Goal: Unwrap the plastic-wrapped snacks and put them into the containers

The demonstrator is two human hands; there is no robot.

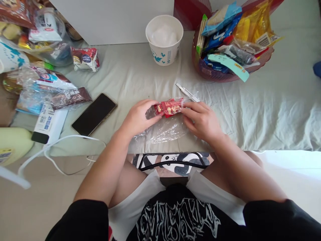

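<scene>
Between my hands is a red snack packet (171,107) with pale lettering, inside or wrapped in clear plastic. My left hand (137,117) grips its left end, thumb and fingers closed around the packet and a bit of film. At the right end, the fingertips of my right hand (202,120) pinch the packet's edge. A loose sheet of clear plastic wrap (165,131) lies crumpled on the cloth just below. Behind my right fingers rests a box cutter (187,92), its near end partly covered by clear film.
A paper cup (164,50) with white content stands behind, beside a red basket (200,68) heaped with snack packs. To the left lie a black phone (94,114), a small red packet (85,59), a brown wrapped bar (71,97) and a white cable (72,136). The cloth-covered table's edge is near my lap.
</scene>
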